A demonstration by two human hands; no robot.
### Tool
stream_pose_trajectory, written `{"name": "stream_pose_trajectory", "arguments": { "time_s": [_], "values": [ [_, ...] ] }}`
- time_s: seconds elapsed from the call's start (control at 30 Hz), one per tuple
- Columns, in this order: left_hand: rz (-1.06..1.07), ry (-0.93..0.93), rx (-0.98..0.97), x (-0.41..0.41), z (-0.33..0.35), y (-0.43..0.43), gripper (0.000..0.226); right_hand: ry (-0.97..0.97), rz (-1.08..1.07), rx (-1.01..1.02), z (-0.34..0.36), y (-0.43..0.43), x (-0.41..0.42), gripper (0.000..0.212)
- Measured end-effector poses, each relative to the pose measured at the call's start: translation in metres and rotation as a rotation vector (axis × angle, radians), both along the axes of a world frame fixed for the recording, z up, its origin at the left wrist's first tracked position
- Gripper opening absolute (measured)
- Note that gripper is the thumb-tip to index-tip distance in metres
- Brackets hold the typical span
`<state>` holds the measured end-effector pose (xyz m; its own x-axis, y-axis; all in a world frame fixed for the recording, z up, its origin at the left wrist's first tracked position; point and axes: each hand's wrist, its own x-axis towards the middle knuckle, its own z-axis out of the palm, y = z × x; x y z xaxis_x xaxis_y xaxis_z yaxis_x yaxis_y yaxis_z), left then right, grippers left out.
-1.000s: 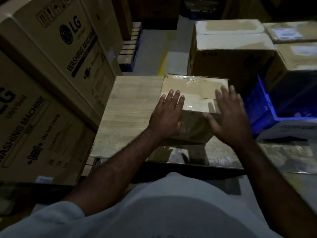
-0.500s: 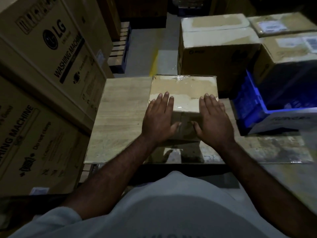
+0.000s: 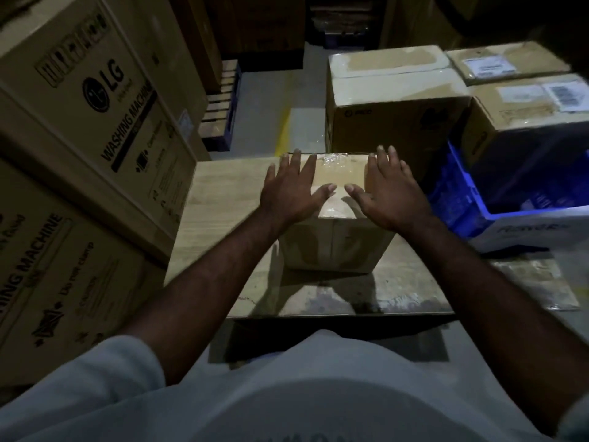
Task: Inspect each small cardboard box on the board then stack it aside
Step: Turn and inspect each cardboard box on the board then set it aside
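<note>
Small cardboard box (image 3: 331,247) sits on the board (image 3: 223,199), directly beneath both hands: left hand (image 3: 291,193) and right hand (image 3: 390,194) lie flat on its taped top, fingers spread, thumbs nearly meeting. Neither is nearer; its side faces lie just outside each palm.

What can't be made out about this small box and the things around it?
Head view:
- Small brown cardboard box: the flat left hand and right hand cover much of its taped top; its back faces away.
- White label on the right-hand brown carton: print too blurred to read.
- Blue plastic crate: cut off by the right edge, inside too dark.
</note>
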<state>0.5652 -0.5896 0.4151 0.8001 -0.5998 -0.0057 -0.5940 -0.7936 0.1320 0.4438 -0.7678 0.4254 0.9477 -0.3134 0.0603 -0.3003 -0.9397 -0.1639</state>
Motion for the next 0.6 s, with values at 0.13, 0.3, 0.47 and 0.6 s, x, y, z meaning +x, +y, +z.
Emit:
{"name": "stream_pose_trajectory", "arguments": {
  "time_s": [0.13, 0.3, 0.47, 0.6],
  "values": [
    [0.063, 0.074, -0.034, 0.011, -0.006, 0.003, 0.089, 0.084, -0.031, 0.038, -0.008, -0.007, 0.020, 0.097],
    [0.053, 0.047, -0.108, 0.009, -0.011, 0.006, 0.085, 0.048, -0.042, 0.084, -0.016, -0.006, 0.018, 0.095],
    [0.099, 0.043, -0.326, 0.007, -0.011, 0.007, 0.069, -0.021, -0.044, 0.160, -0.020, -0.008, 0.019, 0.093],
    [0.280, -0.083, -0.930, -0.015, -0.016, 0.031, 0.038, -0.140, -0.142, 0.360, -0.013, -0.003, 0.003, 0.083]
  ]
}}
